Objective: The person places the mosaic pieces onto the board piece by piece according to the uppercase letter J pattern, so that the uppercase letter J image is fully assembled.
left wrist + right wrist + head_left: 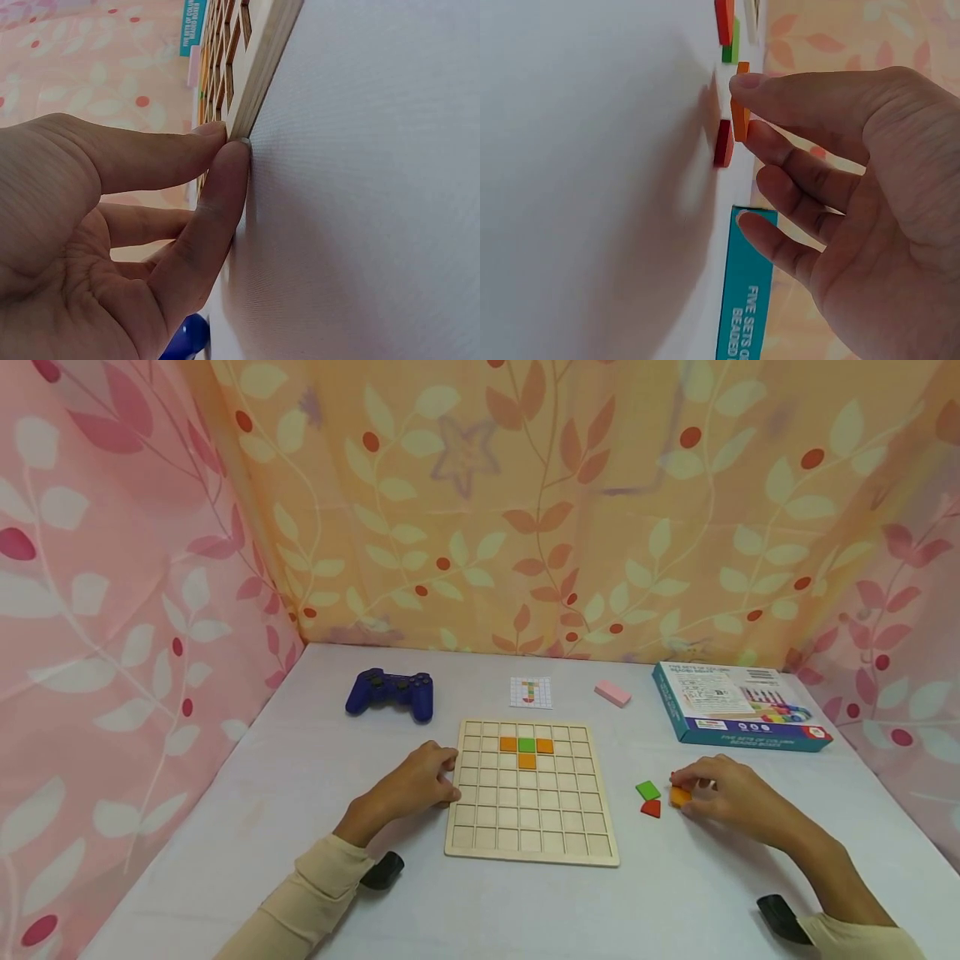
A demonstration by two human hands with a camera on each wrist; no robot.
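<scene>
A wooden grid board (528, 820) lies flat before me. Near its far side, a green tile (527, 745) sits between two orange tiles, with another orange tile (527, 762) one cell nearer. At the board's left edge, my left hand (411, 783) pinches the rim between thumb and finger, seen closely in the left wrist view. To the right of the board, my right hand (735, 797) pinches an orange square tile (740, 112) just above the cloth. A red piece (724, 144) lies close by it. Loose green (648, 790) and red (651, 809) pieces lie between board and right hand.
Behind the board lies a small pattern card (540, 692), with a pink block (612, 693) to its right. A blue game controller (390, 693) is at the back left, a teal-edged box (738, 706) at the back right. Patterned curtains (480, 527) enclose the white-covered table.
</scene>
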